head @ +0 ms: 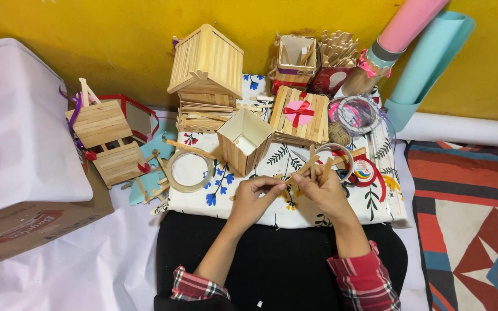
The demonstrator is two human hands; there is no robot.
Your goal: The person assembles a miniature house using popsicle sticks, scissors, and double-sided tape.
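Note:
My left hand (256, 194) and my right hand (325, 193) meet over a floral cloth (376, 207), both pinching a small bundle of wooden craft sticks (312, 167) that fans up from my right fingers. Just beyond the hands stands an open square box of sticks (244, 141), tilted with its white inside showing. A ring of tape (189, 171) lies to the left of the hands.
A stick house (207, 60) stands at the back, beside a flat stick panel with a red bow (300, 115) and holders of sticks (338, 55). A stick swing model (108, 141) and a cardboard box (24, 227) are left. Rolled pink and teal sheets (422, 46) lean on the yellow wall.

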